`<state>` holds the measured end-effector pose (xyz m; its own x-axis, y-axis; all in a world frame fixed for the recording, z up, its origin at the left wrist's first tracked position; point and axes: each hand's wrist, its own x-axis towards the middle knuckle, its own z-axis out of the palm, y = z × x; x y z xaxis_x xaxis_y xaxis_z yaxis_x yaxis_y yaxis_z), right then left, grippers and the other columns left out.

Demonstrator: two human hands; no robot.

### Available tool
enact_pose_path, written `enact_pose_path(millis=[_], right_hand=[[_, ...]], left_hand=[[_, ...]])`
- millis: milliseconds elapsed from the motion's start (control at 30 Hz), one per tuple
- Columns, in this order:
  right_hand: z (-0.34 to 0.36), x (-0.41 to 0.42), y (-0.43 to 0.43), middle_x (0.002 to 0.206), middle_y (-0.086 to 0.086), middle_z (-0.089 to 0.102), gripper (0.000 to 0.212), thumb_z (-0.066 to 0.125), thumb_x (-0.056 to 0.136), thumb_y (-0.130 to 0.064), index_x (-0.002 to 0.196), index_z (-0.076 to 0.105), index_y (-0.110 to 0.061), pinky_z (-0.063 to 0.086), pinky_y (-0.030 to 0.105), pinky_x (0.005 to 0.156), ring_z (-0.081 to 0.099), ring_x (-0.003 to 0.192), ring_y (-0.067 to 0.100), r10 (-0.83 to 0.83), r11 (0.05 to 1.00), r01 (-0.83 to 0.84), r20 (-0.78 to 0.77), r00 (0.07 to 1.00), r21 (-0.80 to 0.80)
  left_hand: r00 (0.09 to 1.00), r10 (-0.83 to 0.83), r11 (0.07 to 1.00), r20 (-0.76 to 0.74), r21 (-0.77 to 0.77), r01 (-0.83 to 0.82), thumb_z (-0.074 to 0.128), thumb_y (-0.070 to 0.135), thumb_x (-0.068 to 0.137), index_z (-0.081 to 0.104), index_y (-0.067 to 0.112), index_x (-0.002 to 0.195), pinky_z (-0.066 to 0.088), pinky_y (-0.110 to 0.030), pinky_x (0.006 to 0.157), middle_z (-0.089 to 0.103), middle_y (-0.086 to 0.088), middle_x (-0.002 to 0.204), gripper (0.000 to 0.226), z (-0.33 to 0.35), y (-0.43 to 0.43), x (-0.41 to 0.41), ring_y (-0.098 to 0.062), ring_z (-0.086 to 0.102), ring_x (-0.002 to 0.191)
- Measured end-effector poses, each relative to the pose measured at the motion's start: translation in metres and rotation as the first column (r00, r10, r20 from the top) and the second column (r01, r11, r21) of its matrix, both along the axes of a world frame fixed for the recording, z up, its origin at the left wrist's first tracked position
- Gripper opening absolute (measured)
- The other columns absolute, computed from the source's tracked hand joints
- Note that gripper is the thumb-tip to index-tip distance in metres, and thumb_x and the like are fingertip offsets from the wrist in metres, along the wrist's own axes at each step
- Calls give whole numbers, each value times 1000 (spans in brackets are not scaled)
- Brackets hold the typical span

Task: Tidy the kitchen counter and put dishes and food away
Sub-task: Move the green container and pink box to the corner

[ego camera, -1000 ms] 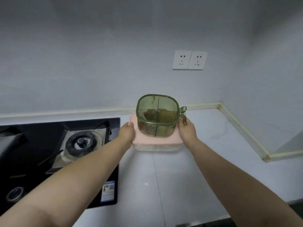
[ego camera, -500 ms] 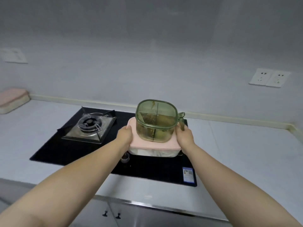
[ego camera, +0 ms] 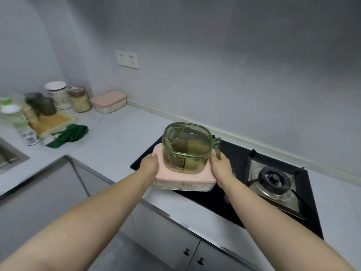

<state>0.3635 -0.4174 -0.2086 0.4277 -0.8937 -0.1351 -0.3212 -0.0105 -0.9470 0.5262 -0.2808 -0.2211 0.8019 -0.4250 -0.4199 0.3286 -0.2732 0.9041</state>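
Note:
I carry a clear food box with a pink lid [ego camera: 175,176] in the air above the left end of the black hob [ego camera: 242,163]. On its lid stands a green see-through container [ego camera: 186,148] split into compartments, with a clasp on its right side. My left hand [ego camera: 149,165] grips the box's left edge. My right hand [ego camera: 221,166] grips its right edge, next to the clasp.
At the far left of the grey counter [ego camera: 117,137] stand a second pink-lidded box [ego camera: 109,101], several jars [ego camera: 79,98], a yellow tray [ego camera: 53,122], a green cloth [ego camera: 68,134] and a sink edge [ego camera: 9,155]. A gas burner [ego camera: 273,179] lies right of my hands.
The stack has travelled left with me, from the right corner of the counter to over the hob's left end. My view has turned left, bringing the jars and sink into sight.

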Motion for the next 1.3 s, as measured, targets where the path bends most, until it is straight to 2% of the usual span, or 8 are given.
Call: enact_pose_path(millis=[200, 333, 500, 667, 767, 900, 1000, 1300], right_hand=[[-9, 105, 22, 134, 3, 54, 41, 43, 99, -32, 136, 48, -17, 37, 35, 104, 49, 122, 24, 155, 987, -156, -55, 986, -26], [-21, 200, 36, 133, 5, 56, 42, 45, 97, -34, 134, 51, -15, 37, 40, 108, 51, 123, 24, 239, 971, -239, -9, 971, -11], [-22, 294, 50, 128, -1, 56, 39, 42, 99, -31, 132, 53, -13, 37, 31, 101, 50, 121, 23, 296, 955, -296, 16, 955, 22], [-15, 379, 68, 128, 6, 58, 24, 39, 99, -33, 110, 60, -27, 42, 34, 99, 53, 114, 23, 395, 919, -395, 13, 919, -3], [-14, 417, 75, 126, 5, 58, 24, 41, 98, -32, 110, 61, -27, 42, 36, 100, 54, 113, 24, 365, 931, -365, 12, 931, 1], [-25, 470, 80, 128, 5, 58, 35, 42, 96, -34, 124, 59, -21, 43, 37, 101, 54, 115, 24, 302, 953, -302, -23, 953, 15], [-34, 491, 77, 126, 5, 60, 34, 42, 96, -33, 123, 59, -20, 44, 41, 102, 55, 114, 25, 246, 969, -246, -39, 968, 23], [-70, 501, 40, 124, 3, 61, 35, 46, 95, -36, 124, 58, -20, 42, 43, 104, 57, 114, 24, 94, 993, -84, -116, 989, 81]], left_hand=[[991, 131, 991, 8, 23, -131, 29, 20, 101, 53, 5, 124, 45, -31, 81, 58, -14, 115, 37, -15, 46, 82, -29, 55, 98], [978, 204, 976, 48, 60, -207, 28, 21, 102, 52, 5, 126, 47, -34, 88, 59, -17, 120, 38, -17, 69, 160, -31, 55, 100], [962, 255, 960, 93, 93, -263, 28, 20, 102, 52, 4, 128, 44, -32, 88, 56, -17, 123, 38, -7, 91, 246, -29, 53, 100], [954, 289, 949, 81, 106, -296, 27, 22, 103, 48, 6, 134, 39, -27, 80, 56, -15, 127, 41, 0, 115, 321, -28, 51, 101], [959, 273, 950, 70, 138, -281, 26, 22, 102, 48, 6, 133, 37, -27, 78, 54, -11, 113, 42, 2, 124, 358, -25, 49, 96], [975, 219, 967, -37, 144, -211, 28, 24, 101, 53, 9, 126, 47, -43, 96, 59, -13, 109, 38, -6, 127, 422, -31, 56, 105], [976, 170, 980, -132, 128, -153, 31, 23, 101, 55, 12, 115, 45, -47, 99, 59, -10, 99, 30, -8, 121, 451, -30, 56, 105], [981, -56, 984, -185, 157, 86, 34, 13, 100, 46, 3, 136, 40, -48, 105, 52, -17, 134, 39, -46, 64, 489, -37, 49, 120]])
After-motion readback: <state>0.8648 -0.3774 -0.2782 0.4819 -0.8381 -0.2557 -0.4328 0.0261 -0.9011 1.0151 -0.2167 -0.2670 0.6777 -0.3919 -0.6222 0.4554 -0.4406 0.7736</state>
